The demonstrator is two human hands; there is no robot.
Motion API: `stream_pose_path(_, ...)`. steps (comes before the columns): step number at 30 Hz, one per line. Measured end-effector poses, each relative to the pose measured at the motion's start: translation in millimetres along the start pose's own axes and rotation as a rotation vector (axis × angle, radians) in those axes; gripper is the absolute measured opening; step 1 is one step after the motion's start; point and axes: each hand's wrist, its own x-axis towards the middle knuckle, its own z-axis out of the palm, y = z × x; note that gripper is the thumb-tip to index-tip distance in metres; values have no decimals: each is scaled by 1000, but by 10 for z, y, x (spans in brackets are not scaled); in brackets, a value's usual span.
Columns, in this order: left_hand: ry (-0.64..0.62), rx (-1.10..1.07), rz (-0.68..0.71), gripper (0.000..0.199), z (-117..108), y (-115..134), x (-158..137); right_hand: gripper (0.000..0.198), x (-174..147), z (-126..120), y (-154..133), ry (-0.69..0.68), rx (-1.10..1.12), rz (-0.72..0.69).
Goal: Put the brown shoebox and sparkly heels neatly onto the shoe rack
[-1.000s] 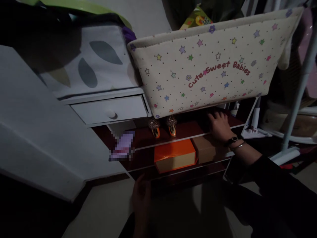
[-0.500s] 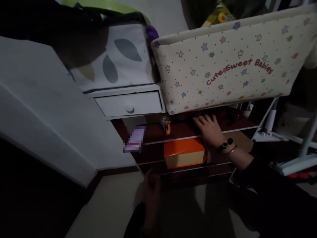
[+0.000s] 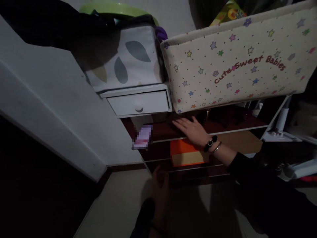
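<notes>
My right hand (image 3: 192, 130), with a dark beaded bracelet and a silver bangle at the wrist, reaches over the dark red upper shelf (image 3: 163, 131). Its fingers are stretched out to the left, and I see nothing held in them. Whether the fingertips touch anything in the shadow there cannot be made out. Below the hand lies an orange box (image 3: 189, 158) with a pale side, on the shelf underneath. Low in the dimness, in front of the shelf unit, my left hand (image 3: 160, 185) hangs with loosely bent fingers, a gap between finger and thumb, and nothing visible in it.
A cream star-print fabric basket (image 3: 232, 69) overhangs the upper shelf. Left of it, a leaf-print box (image 3: 138, 66) sits above a small white drawer (image 3: 141, 104). A blurred-out purple item (image 3: 143, 137) is at the shelf's left end. A gold-coloured object (image 3: 207, 116) stands farther back.
My right hand has moved left along the upper shelf, uncovering the gold-coloured object. The glittery, orange-ended object seen earlier is now out of sight near my fingers. My left hand stays low.
</notes>
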Motion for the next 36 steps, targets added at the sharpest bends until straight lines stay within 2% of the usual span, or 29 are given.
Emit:
stream_pose_path(2,-12,1,0,69,-30,-33,23,83,-203,-67,96,37,13,83)
stream_pose_path(4,-25,-2,-9,73,-61,-83,59,88,-537,-145,119,112,35,67)
stream_pose_path(6,-37,-7,-28,77,-78,-151,101,86,-980,-179,104,220,36,58)
stream_pose_path(9,-31,-73,-98,76,-34,-287,143,83,-1730,-113,149,359,-25,187)
stream_pose_path(11,-2,-191,-224,72,55,-393,136,88,-2172,-27,245,345,-107,315)
stream_pose_path(14,-40,-484,-481,52,253,-542,92,104,-2584,115,394,159,-214,382)
stream_pose_path(16,-122,-639,-598,31,398,-601,75,104,-2678,221,450,46,-265,353)
stream_pose_path(19,-204,-735,-695,9,585,-579,119,88,-2635,404,492,9,-345,272)
stream_pose_path(22,-184,-820,-716,10,686,-443,215,83,-2512,564,534,41,-409,229)
stream_pose_path(26,-91,-872,-692,7,661,-258,284,84,-2463,616,522,98,-445,197)
stream_pose_path(30,-118,-882,-632,8,497,-186,288,89,-2706,383,323,132,-418,160)
stream_pose_path(33,-106,-869,-624,9,348,-162,293,93,-3015,20,87,119,-358,132)
stream_pose_path(36,-87,-864,-636,10,234,-111,290,88,-3320,-408,-159,131,-264,106)
